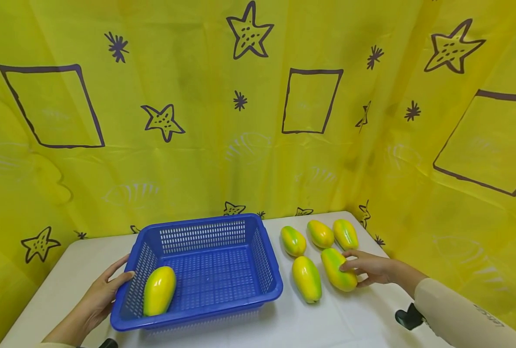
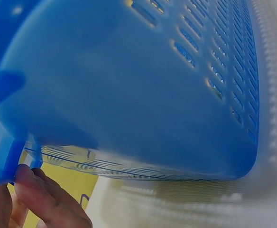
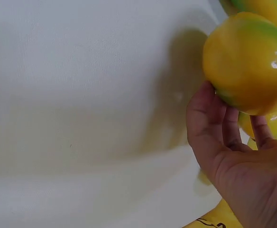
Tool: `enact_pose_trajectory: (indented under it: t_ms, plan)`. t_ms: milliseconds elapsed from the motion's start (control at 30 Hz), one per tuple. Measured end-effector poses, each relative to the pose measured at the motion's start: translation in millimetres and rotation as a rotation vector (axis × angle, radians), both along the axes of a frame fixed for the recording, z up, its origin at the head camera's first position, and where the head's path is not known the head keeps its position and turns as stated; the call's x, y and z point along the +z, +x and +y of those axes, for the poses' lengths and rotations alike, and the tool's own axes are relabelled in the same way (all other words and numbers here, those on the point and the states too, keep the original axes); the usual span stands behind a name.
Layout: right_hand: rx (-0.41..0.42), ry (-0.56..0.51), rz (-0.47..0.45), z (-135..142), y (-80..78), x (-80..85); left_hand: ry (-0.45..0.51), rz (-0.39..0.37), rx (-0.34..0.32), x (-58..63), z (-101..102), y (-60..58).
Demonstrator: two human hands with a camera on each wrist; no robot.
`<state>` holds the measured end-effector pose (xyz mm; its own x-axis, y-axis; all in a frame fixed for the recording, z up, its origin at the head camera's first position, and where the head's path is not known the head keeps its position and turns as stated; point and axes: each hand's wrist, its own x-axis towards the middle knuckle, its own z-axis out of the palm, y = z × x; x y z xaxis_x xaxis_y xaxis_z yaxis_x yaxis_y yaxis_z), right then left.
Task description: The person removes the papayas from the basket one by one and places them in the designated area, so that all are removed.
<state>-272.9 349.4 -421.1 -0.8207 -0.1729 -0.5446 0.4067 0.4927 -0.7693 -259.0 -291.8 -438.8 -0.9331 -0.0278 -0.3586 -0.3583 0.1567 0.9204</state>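
Observation:
On the left of the head view, my left hand grips the side rim of a blue plastic basket, thumb over the rim. The left wrist view shows those fingers at the rim, close to the basket's outer wall. One yellow-green papaya lies inside, near the left wall. My right hand holds another papaya right of the basket, thumb and fingers around its near right side. In the right wrist view, fingertips curl under that papaya; part of their contact is hidden.
Beside the held papaya lies a papaya closer to the basket. Behind are three more: a left papaya, a middle papaya and a right papaya. A yellow curtain hangs behind the white table.

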Motion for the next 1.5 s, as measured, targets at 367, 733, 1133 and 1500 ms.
enact_pose_trajectory:
  t_ms: [367,733,1133,1500]
  plan:
    - [-0.014,0.07,0.014,5.7,1.0,-1.8,0.008,0.005,-0.002,-0.5,-0.4,1.3]
    - [-0.016,0.083,0.018,7.5,0.3,-5.1,0.023,0.006,-0.001,-0.6,-1.0,1.7]
    - [-0.017,0.057,0.019,3.2,2.9,-2.8,0.016,0.008,-0.008,0.2,-0.8,0.9]
    - [0.031,0.113,0.023,11.7,-0.8,1.6,0.02,0.004,0.001,0.0,0.8,1.5]
